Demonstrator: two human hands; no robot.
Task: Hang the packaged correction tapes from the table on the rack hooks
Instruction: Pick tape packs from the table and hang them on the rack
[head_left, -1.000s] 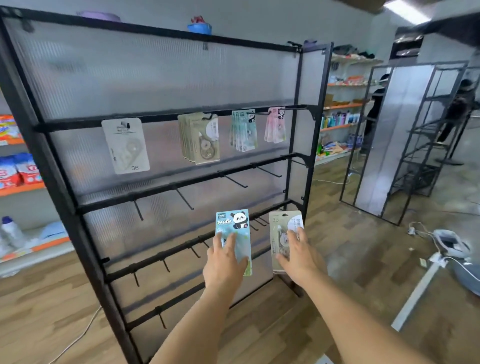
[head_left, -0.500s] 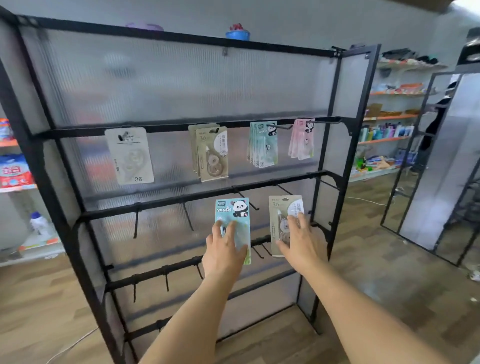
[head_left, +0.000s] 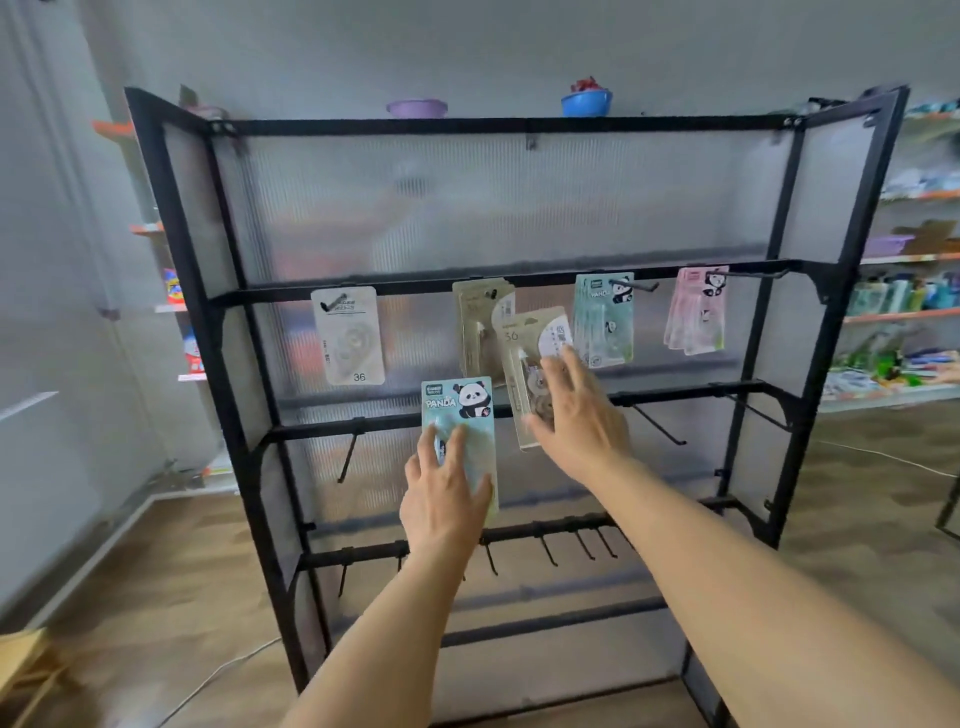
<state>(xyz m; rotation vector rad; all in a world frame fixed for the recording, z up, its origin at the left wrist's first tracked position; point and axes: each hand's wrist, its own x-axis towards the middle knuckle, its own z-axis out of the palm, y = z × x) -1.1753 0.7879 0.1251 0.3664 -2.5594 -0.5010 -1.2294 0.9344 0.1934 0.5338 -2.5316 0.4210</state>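
Black rack (head_left: 197, 332) straight ahead, frosted ribbed panels behind. Left hand (head_left: 444, 501) gripping teal panda pack (head_left: 460, 415) by lower part, fingers on front, thumb side hidden behind; pack upright, in front of second rail (head_left: 691, 392), below the hanging row. Right hand (head_left: 574, 415) holding beige pack (head_left: 535, 358) marked 36, fingers spread over its front, thumb not visible; pack tilted slightly, top edge overlapping the hung beige stack (head_left: 480, 322), just under top rail (head_left: 415, 286). On top rail hooks, left to right: single white pack (head_left: 348, 335) marked 36, beige stack, teal panda stack (head_left: 605, 317), pink stack (head_left: 696, 309). Whether beige pack touches a hook: cannot tell. Bare hooks (head_left: 657, 423) on second rail and on lower rail. Purple bowl (head_left: 416, 107) and blue bowl (head_left: 586, 101) atop rack. Store shelves (head_left: 904, 312) with goods at right, blurred. Wood floor (head_left: 156, 597) below.
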